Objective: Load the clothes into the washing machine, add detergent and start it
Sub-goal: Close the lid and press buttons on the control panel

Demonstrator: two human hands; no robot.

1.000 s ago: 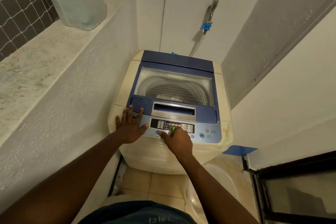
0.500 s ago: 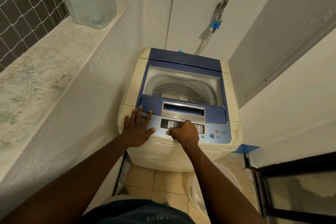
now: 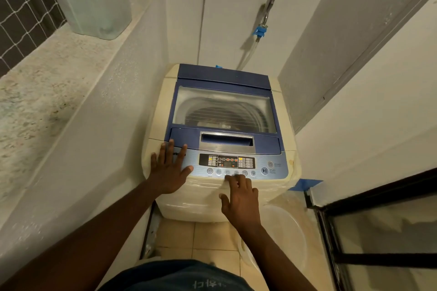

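The washing machine stands lid shut. The left hand stays flat on its panel's left end, fingers spread; the right hand has slid back off the lit buttons (settings chosen, probably), fingers loosely apart, empty.

White walls, beige floor tiles, speckled stone ledge.

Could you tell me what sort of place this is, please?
Probably a small home laundry nook: a top-loading washer fills the narrow space, a tap with a hose is on the wall behind, and the floor is tiled.
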